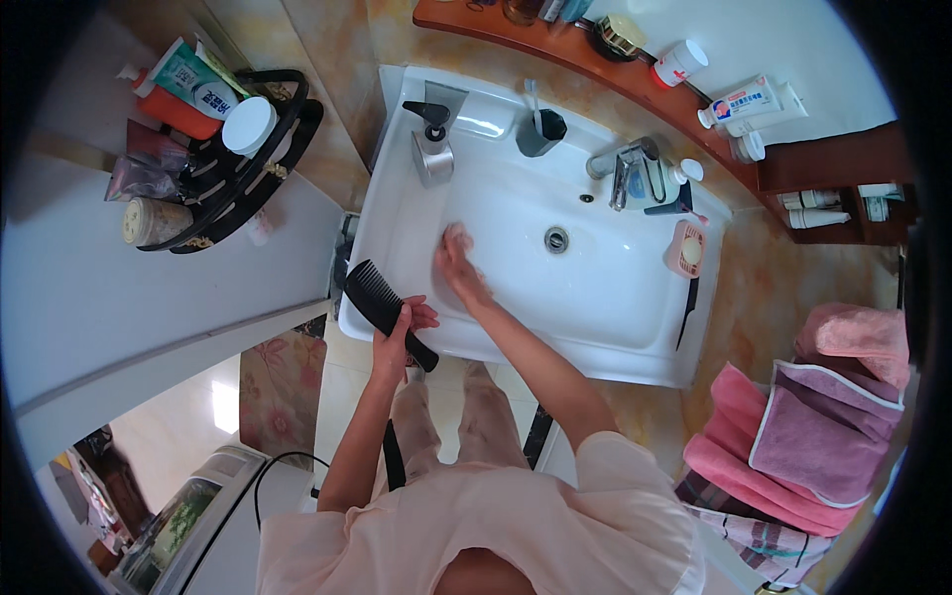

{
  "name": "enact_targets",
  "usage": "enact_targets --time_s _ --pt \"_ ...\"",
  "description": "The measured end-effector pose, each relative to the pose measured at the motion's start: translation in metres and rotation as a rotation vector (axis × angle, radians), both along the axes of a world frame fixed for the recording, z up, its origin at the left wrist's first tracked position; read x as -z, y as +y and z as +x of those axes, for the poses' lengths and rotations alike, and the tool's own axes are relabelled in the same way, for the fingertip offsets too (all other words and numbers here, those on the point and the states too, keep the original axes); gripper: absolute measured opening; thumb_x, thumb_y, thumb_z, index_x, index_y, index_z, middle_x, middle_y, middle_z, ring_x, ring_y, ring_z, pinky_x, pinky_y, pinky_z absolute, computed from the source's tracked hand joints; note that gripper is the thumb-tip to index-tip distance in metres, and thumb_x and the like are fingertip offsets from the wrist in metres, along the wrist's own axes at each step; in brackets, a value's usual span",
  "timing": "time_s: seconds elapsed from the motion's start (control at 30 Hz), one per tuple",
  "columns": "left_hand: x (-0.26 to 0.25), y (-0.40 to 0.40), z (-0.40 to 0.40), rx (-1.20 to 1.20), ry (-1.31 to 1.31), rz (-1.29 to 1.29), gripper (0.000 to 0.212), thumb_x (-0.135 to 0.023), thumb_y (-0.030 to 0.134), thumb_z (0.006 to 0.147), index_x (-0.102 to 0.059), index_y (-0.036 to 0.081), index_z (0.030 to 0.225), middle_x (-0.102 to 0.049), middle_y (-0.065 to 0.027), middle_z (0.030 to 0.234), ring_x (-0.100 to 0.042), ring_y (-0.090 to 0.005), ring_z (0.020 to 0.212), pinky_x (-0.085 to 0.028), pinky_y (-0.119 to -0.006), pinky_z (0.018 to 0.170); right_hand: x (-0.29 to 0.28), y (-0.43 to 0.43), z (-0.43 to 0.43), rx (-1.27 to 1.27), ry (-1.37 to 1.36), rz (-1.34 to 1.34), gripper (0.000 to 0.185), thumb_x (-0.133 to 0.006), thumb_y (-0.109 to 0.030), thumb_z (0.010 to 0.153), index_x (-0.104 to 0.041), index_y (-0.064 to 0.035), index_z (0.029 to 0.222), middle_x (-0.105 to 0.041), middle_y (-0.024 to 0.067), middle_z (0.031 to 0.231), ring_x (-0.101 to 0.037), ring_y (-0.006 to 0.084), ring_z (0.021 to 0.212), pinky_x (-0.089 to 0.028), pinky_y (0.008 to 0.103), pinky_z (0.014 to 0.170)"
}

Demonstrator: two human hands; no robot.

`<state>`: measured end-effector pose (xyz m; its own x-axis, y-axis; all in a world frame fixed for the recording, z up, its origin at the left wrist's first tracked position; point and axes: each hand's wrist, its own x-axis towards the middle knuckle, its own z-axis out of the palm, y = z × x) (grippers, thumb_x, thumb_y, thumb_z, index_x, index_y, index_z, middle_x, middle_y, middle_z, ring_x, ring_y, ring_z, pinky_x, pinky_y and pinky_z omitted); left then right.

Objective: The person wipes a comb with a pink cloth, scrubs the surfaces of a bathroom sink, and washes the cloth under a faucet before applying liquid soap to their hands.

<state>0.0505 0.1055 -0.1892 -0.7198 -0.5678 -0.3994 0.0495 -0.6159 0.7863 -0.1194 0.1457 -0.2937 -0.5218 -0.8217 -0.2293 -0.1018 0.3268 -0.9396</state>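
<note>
My left hand grips a black wide-toothed plastic comb near its handle, over the front left edge of the white washbasin. Inside the basin, my right hand presses a crumpled pinkish cloth or wipe against the surface left of the drain. How far the fingers close round it is partly hidden. Behind it stand a silver soap dispenser with a black pump and a dark cup holding a toothbrush. The chrome faucet is at the back right.
A pink soap dish with soap sits on the right rim, beside a thin black comb. A wooden shelf with bottles and tubes runs behind the basin. A black corner rack hangs at left; towels hang at right.
</note>
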Motion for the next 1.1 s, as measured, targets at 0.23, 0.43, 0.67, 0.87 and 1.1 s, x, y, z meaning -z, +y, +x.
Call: enact_targets --time_s 0.23,0.43,0.67,0.87,1.1 --pt "0.008 0.001 0.001 0.027 0.021 -0.036 0.039 -0.046 0.028 0.095 -0.051 -0.006 0.113 -0.061 -0.0131 0.092 -0.061 -0.0218 0.084 -0.045 -0.032 0.081 -0.023 -0.043 -0.038 0.232 0.302 0.007 0.074 -0.053 -0.016 0.087 -0.007 -0.0005 0.143 -0.001 0.0237 0.149 -0.012 0.0309 0.137 -0.019 0.0351 0.107" --pt "0.012 -0.003 0.008 0.022 0.067 -0.041 0.037 -0.045 0.026 0.096 -0.051 -0.006 0.112 -0.061 -0.0127 0.092 -0.061 -0.0215 0.084 -0.045 -0.033 0.082 0.016 0.01 0.01 -0.04 0.3 -0.008 0.068 -0.049 -0.024 0.088 -0.014 -0.0016 0.142 -0.009 0.0208 0.149 -0.011 0.0317 0.137 -0.012 0.0396 0.108" --pt "0.011 -0.004 0.004 0.117 0.065 -0.087 0.037 -0.044 0.025 0.096 -0.05 -0.007 0.113 -0.061 -0.0129 0.093 -0.061 -0.0215 0.086 -0.045 -0.032 0.082 0.018 -0.03 -0.071 0.328 0.266 -0.055 0.055 -0.043 -0.029 0.092 -0.025 -0.0023 0.137 -0.029 0.0194 0.14 -0.032 0.0332 0.128 -0.024 0.0363 0.105" --pt "0.007 -0.01 0.015 0.101 0.044 -0.09 0.036 -0.045 0.025 0.096 -0.05 -0.007 0.113 -0.061 -0.0133 0.093 -0.061 -0.0216 0.086 -0.046 -0.033 0.081 0.009 0.043 -0.011 -0.173 0.438 0.208 0.055 -0.046 -0.023 0.09 -0.027 -0.002 0.137 -0.029 0.0186 0.142 -0.033 0.0318 0.128 -0.025 0.038 0.104" --pt "0.014 -0.005 0.001 0.184 0.104 -0.054 0.036 -0.044 0.024 0.096 -0.05 -0.007 0.113 -0.061 -0.0132 0.094 -0.061 -0.0217 0.086 -0.047 -0.034 0.082 0.053 0.041 -0.094 0.138 0.644 0.199 0.055 -0.05 -0.028 0.089 -0.032 -0.0036 0.135 -0.031 0.0238 0.138 -0.036 0.0363 0.125 -0.024 0.043 0.106"
